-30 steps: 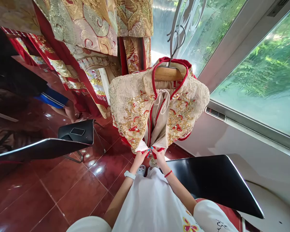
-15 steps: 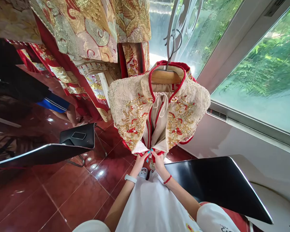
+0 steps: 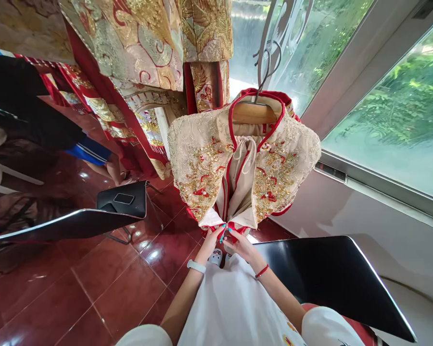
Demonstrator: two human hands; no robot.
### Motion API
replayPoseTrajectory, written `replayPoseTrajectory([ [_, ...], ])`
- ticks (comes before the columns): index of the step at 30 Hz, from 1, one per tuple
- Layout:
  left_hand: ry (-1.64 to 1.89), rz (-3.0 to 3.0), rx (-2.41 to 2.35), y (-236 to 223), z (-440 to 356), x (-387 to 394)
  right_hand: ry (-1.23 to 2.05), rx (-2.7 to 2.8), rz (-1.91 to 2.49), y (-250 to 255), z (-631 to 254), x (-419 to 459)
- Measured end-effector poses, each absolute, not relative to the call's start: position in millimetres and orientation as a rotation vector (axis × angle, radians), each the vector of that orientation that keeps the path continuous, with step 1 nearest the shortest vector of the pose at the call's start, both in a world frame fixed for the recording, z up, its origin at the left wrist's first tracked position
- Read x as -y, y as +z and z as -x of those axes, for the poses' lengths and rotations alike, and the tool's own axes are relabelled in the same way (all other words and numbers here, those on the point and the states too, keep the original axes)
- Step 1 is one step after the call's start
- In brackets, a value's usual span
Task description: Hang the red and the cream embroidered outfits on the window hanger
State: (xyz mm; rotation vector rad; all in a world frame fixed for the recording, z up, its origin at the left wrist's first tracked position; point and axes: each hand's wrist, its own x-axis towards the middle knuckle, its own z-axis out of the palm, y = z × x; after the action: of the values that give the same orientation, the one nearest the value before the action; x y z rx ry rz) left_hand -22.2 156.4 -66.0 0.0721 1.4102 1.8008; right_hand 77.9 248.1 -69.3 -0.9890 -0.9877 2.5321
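A cream jacket [image 3: 198, 144] with gold and red beadwork and red piping hangs on a wooden hanger [image 3: 254, 113] in front of me. Its front parts below the tied neck cord [image 3: 248, 144], and the bottom corners are folded back, showing pale lining and red trim. My left hand [image 3: 212, 240] pinches the red hem at the left front corner. Close beside it, my right hand [image 3: 242, 246] has its fingertips on the red trim of the other corner, lower fingers reaching toward the left hand. What lies between the fingertips is too small to make out.
Gold-and-red embroidered garments [image 3: 137, 48] hang at the upper left. A black chair [image 3: 120, 199] stands on the red tile floor, and a black panel [image 3: 321, 274] juts in at the right. A person's leg [image 3: 113, 168] shows at left. Windows [image 3: 393, 101] line the right side.
My right hand has shifted and loosened, its fingers now spread more at the trim. The left hand keeps its pinch. The whole view has swung slightly left.
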Motion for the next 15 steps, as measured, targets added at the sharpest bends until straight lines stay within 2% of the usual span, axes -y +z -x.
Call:
replayPoseTrajectory([
  [4, 1.763, -0.077, -1.437, -70.2, 20.4, -159.6, 2.670, 0.753, 1.034, -72.3, -83.9, -236.8],
  [11, 1.745, -0.026, -1.389, -72.9, 15.4, -162.2, 2.582, 0.697, 1.055, -69.1, -80.0, -233.5],
  [15, 1.753, 0.028, -1.310, -72.8, 10.1, -162.5, 2.679, 0.486, 1.028, -64.9, -85.7, -230.2],
])
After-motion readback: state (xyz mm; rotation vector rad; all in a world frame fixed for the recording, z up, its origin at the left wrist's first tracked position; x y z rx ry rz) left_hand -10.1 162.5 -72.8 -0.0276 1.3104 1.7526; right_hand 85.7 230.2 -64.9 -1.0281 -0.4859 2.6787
